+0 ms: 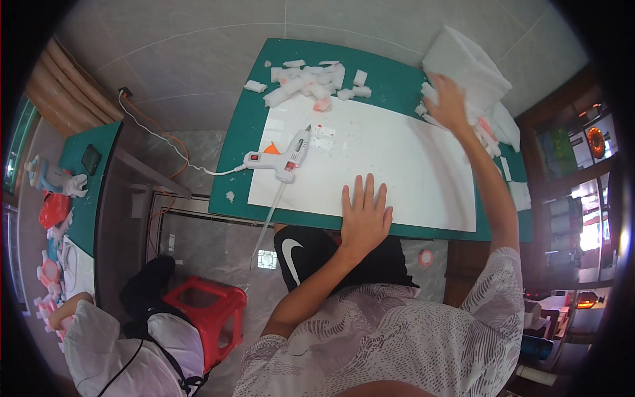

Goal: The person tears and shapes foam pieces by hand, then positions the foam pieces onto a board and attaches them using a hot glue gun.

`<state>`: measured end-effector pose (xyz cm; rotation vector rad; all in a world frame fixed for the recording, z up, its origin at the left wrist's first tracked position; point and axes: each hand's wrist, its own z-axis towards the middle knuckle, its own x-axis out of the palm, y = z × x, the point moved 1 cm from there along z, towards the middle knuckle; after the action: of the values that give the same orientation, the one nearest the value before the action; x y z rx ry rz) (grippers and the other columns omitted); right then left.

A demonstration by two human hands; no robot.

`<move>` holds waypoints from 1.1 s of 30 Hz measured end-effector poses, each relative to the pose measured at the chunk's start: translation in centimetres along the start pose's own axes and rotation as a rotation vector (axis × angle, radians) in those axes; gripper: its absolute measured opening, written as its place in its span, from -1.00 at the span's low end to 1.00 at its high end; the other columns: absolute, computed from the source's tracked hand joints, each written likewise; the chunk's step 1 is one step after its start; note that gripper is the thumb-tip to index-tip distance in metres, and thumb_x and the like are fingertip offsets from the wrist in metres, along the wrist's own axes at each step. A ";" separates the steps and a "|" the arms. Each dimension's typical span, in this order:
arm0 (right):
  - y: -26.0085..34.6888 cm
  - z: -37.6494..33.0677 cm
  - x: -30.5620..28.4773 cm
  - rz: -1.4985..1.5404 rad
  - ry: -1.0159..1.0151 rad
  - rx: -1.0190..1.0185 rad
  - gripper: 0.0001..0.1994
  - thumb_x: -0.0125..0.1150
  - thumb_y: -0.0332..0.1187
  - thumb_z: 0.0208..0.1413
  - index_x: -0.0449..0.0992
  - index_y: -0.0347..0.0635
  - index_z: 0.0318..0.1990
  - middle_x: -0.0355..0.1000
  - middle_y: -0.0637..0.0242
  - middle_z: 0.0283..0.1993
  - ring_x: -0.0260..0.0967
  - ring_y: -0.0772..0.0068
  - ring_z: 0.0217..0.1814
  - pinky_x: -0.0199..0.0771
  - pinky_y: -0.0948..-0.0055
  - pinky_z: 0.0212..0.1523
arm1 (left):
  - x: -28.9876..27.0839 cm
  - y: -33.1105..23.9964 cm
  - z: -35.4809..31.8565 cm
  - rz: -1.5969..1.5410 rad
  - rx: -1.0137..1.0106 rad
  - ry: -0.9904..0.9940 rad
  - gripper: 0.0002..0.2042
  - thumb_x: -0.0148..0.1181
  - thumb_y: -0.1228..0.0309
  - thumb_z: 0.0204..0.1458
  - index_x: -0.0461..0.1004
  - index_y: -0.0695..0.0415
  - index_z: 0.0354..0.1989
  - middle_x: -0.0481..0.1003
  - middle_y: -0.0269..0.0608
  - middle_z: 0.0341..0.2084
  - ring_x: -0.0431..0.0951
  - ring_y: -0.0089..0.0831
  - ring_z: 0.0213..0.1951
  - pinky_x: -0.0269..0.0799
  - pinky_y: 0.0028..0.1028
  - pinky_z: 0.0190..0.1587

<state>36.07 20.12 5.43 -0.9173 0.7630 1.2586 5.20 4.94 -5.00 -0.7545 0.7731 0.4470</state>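
Observation:
My left hand (366, 215) lies flat on the near edge of a white board (397, 172), fingers spread and holding nothing. At the far right, my right hand (450, 102) reaches over the table to a pile of white, soft foam-like pieces (488, 135). Its fingers are apart, beside a large white block (466, 66); whether they touch a small piece is hard to make out. A white hot glue gun (281, 159) with an orange trigger rests on the board's left side, its nozzle pointing away from me. A clear glue stick (268, 218) sticks out of its back, past the table edge.
More white scraps (307, 83), some tinted pink, are heaped at the table's (231, 159) far left. The glue gun's white cord (198, 167) runs left to a wall socket. Nearby are a red stool (211, 298), another person (126, 351) at a second table, and a cabinet (569, 172) at right.

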 end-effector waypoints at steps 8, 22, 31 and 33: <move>16.9 5.4 8.3 0.475 0.117 -0.298 -0.44 0.22 -0.07 0.05 0.32 0.09 0.23 0.15 0.04 0.34 0.11 -0.05 0.36 0.15 0.01 0.28 | 0.4 -0.7 0.4 0.018 -0.021 0.042 -0.52 0.11 0.20 0.06 0.39 0.12 0.16 0.21 0.10 0.26 0.15 0.05 0.30 0.01 0.11 0.28; 17.1 6.0 7.2 0.773 0.019 -0.516 -0.58 0.17 -0.22 0.05 0.44 0.00 0.10 0.37 0.13 0.10 0.26 0.05 0.17 0.33 0.14 0.12 | 0.4 -1.4 1.0 0.124 -0.022 0.035 -0.53 0.13 0.23 0.02 0.44 0.05 0.14 0.26 0.03 0.25 0.22 0.01 0.28 0.03 0.07 0.28; 18.7 8.1 8.4 0.789 0.144 -0.356 -0.68 0.24 -0.23 0.03 0.52 -0.11 -0.06 0.47 0.12 -0.09 0.42 0.09 0.00 0.40 0.22 0.01 | 0.5 -1.6 0.8 0.125 -0.032 0.007 -0.55 0.14 0.22 0.03 0.44 0.03 0.13 0.28 -0.03 0.24 0.23 -0.05 0.28 0.02 0.04 0.29; 17.7 8.0 7.9 0.905 -0.024 -0.356 -0.68 0.27 -0.26 0.02 0.52 -0.14 -0.07 0.48 0.14 -0.11 0.43 0.18 -0.06 0.41 0.28 -0.03 | 0.1 -1.6 0.9 0.128 -0.034 0.011 -0.57 0.14 0.23 0.04 0.45 0.03 0.12 0.28 -0.04 0.24 0.23 -0.08 0.28 0.02 0.02 0.29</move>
<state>19.82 31.91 -0.62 -0.8501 0.9985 2.2475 6.64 4.55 -3.90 -0.7423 0.8284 0.5728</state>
